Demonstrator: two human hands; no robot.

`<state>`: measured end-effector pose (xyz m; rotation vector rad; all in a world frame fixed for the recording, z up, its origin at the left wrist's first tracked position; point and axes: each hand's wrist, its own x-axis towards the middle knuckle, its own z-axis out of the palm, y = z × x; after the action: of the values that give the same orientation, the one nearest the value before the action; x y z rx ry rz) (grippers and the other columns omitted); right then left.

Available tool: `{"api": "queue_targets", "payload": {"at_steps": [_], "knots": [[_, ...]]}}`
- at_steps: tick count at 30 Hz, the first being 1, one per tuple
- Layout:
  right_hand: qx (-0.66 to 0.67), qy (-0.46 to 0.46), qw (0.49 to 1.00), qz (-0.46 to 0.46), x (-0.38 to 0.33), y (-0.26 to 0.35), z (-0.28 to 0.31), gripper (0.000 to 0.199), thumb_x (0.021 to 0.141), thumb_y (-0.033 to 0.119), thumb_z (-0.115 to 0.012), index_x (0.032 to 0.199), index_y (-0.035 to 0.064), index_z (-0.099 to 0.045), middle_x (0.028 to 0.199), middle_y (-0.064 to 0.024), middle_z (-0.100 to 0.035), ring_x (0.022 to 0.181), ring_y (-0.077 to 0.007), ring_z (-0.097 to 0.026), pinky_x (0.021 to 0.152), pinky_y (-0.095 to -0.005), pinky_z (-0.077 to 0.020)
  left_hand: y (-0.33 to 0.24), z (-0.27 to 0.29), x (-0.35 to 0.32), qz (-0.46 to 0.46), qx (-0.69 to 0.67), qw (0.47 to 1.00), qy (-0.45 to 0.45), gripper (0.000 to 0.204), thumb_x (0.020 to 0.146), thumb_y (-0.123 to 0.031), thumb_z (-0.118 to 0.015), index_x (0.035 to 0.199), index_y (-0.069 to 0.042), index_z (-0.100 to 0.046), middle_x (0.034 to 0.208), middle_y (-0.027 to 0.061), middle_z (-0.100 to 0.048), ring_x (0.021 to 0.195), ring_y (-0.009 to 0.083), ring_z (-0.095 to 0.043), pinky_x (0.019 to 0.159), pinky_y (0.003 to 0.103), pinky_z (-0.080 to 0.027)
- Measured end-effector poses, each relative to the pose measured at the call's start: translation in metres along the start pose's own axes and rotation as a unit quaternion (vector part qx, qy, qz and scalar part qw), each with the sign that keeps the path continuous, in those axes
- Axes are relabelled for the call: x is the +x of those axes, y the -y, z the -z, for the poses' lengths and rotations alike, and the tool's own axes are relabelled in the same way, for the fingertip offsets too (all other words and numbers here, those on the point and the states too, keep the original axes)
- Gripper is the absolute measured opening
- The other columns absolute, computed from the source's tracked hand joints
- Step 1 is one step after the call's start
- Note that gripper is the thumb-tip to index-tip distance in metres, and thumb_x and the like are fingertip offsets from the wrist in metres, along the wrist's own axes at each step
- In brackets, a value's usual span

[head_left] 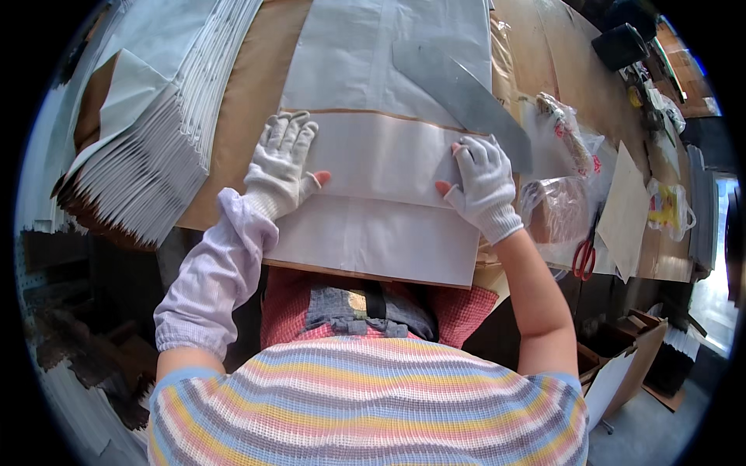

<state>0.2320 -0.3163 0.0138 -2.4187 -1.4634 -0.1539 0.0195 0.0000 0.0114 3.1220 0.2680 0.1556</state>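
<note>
A stack of large white paper sheets or bags (365,241) lies in front of me, with a folded white flap (373,159) edged in brown running across it. My left hand (281,163), in a white knit glove with the thumb tip bare, rests flat on the flap's left end, fingers stretched forward. At the flap's right end lies my right hand (483,182), gloved likewise with bare thumb and index tips, its fingers spread. A flat grey angled plate (458,85) lies slanting on the paper just beyond the right hand, its edge by those fingertips. Neither hand grasps anything visible.
Fanned stacks of folded white paper (144,155) stand on the left. Rightward on the brown-covered table (528,46) are clear plastic bags (559,202), red-handled scissors (584,256) and a pale paper piece (624,210). An open cardboard box (633,342) stands below, at right.
</note>
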Motion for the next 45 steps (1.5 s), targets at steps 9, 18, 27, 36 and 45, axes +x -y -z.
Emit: {"api": "queue_targets", "payload": {"at_steps": [9, 18, 27, 36, 45], "knots": [[0.029, -0.058, 0.993, 0.096, -0.004, 0.0, 0.001, 0.069, 0.077, 0.045, -0.077, 0.127, 0.0009, -0.06, 0.142, -0.0205, -0.052, 0.137, -0.042, -0.046, 0.12, -0.0625, -0.0305, 0.01, 0.001, 0.0, -0.047, -0.046, 0.997, -0.041, 0.096, 0.086, -0.052, -0.071, 0.159, -0.003, -0.035, 0.165, 0.0191, -0.035, 0.154, 0.042, -0.027, 0.128, 0.054, -0.02], [0.031, -0.129, 0.99, 0.045, -0.012, 0.005, 0.004, 0.063, 0.069, 0.034, -0.083, 0.12, 0.0009, -0.064, 0.141, -0.0181, -0.056, 0.135, -0.0425, -0.049, 0.119, -0.0625, -0.0335, -0.023, 0.046, 0.047, -0.068, -0.064, 0.991, -0.1, 0.084, 0.086, -0.051, -0.075, 0.147, 0.001, -0.05, 0.146, 0.0221, -0.055, 0.137, 0.0428, -0.049, 0.117, 0.052, -0.037], [0.035, -0.138, 0.99, 0.022, -0.057, 0.07, 0.049, 0.056, 0.069, 0.035, -0.079, 0.107, -0.0032, -0.065, 0.135, -0.0181, -0.06, 0.127, -0.0422, -0.054, 0.115, -0.0671, -0.036, -0.041, 0.127, 0.012, -0.131, -0.123, 0.977, -0.112, 0.068, 0.077, -0.037, -0.085, 0.131, -0.002, -0.065, 0.133, 0.0179, -0.067, 0.128, 0.0393, -0.061, 0.113, 0.049, -0.047], [0.095, -0.136, 0.982, 0.095, 0.037, 0.146, 0.073, 0.054, 0.061, 0.026, -0.085, 0.106, 0.0015, -0.067, 0.134, -0.0186, -0.057, 0.129, -0.0397, -0.052, 0.115, -0.065, -0.0345, -0.048, 0.137, -0.006, -0.128, -0.149, 0.973, -0.122, 0.066, 0.072, -0.025, -0.086, 0.128, 0.0, -0.064, 0.128, 0.0191, -0.068, 0.125, 0.0385, -0.062, 0.109, 0.049, -0.049], [0.182, -0.011, 0.952, 0.248, -0.008, 0.161, 0.073, 0.022, 0.078, 0.025, -0.077, 0.088, 0.0094, -0.066, 0.118, -0.0077, -0.065, 0.116, -0.0323, -0.063, 0.106, -0.0466, -0.0496, -0.072, 0.097, 0.072, -0.024, 0.307, 0.947, -0.095, 0.061, 0.082, -0.02, -0.073, 0.138, -0.007, -0.051, 0.129, 0.0107, -0.058, 0.12, 0.0274, -0.055, 0.108, 0.039, -0.044]]}}
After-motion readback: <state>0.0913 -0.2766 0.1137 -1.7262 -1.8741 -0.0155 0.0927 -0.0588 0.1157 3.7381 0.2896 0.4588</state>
